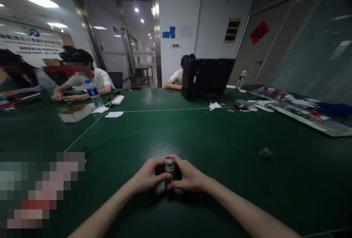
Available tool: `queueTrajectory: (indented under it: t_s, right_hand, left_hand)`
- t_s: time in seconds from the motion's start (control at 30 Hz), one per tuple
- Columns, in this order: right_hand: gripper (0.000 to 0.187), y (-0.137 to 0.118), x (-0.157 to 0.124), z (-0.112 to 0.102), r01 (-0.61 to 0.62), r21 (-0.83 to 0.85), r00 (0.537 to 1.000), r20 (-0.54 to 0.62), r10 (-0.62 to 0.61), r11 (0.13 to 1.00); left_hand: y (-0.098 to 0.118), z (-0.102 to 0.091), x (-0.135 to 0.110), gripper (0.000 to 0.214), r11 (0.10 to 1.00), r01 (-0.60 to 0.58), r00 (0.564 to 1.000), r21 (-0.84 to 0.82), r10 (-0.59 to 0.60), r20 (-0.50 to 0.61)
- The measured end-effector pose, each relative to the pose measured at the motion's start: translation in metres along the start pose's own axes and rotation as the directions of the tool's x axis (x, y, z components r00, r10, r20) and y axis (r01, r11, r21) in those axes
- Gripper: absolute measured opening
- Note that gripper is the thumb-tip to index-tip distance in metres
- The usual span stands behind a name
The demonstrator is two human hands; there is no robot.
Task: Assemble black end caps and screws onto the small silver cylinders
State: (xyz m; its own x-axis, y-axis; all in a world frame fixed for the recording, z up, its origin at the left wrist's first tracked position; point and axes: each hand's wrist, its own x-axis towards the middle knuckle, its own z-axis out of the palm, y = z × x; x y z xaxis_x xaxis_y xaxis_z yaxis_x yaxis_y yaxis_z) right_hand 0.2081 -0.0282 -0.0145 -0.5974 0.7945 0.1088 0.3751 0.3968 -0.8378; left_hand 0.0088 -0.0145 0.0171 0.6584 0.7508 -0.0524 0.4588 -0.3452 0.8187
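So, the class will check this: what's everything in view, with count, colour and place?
Table: one, green, foreground
Upright cylinder: one, grey, front centre
Second cylinder: one, dark grey, table's right
Open box: one, white, table's left
Bottles: two, clear, far left and far right
Boxy case: one, black, table's far side
Cluttered tray: one, pale, table's right end
Paper scraps: several, white, table's far half
Seated people: three, white or grey tops, far side
Glass doors: two, grey-framed, back
Chair: one, black, before glass doors
Plain door: one, brown, right
Diamond sign: one, red, on plain door
Ceiling lights: several, white, above
Pixelated patch: one, mixed colours, lower left
Left hand and right hand: two hands, bare, around upright cylinder
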Motion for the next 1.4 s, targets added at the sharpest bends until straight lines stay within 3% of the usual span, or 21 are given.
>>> queueTrajectory:
  t_s: [0.2, 0.33, 0.53, 0.67, 0.8, 1.17, 1.4]
  right_hand:
    - [0.072, -0.002, 0.0, 0.004, -0.07, 0.08, 0.997, -0.008, 0.071, 0.994]
    - [0.061, -0.001, 0.001, 0.012, -0.077, 0.26, 0.995, -0.04, 0.091, 0.962]
    - [0.055, -0.003, 0.003, 0.017, -0.178, 0.594, 0.98, 0.036, 0.195, 0.785]
    - [0.055, -0.004, 0.004, 0.022, -0.277, 0.676, 0.948, 0.076, 0.31, 0.683]
    - [0.061, -0.001, 0.004, 0.029, -0.281, 0.727, 0.945, 0.094, 0.314, 0.626]
    - [0.059, 0.007, 0.006, 0.033, -0.252, 0.676, 0.943, 0.01, 0.333, 0.693]
    - [0.042, -0.008, 0.002, 0.023, -0.102, 0.329, 0.973, -0.165, 0.164, 0.939]
  left_hand:
    - [-0.004, 0.0, 0.002, 0.029, 0.996, 0.074, 0.997, -0.047, -0.073, 0.016]
    - [-0.008, 0.0, 0.004, 0.033, 0.996, 0.075, 0.997, -0.056, -0.076, -0.012]
    - [-0.016, 0.003, 0.008, 0.038, 0.99, 0.123, 0.991, -0.071, -0.126, -0.043]
    - [-0.023, 0.004, 0.008, 0.049, 0.994, 0.097, 0.993, -0.046, -0.1, -0.061]
    - [-0.026, 0.004, 0.009, 0.06, 0.99, 0.088, 0.994, -0.11, -0.095, -0.06]
    - [-0.026, 0.002, 0.01, 0.059, 0.99, 0.085, 0.993, -0.116, -0.093, -0.072]
    - [-0.024, 0.002, 0.008, 0.051, 0.993, 0.091, 0.992, -0.071, -0.097, -0.085]
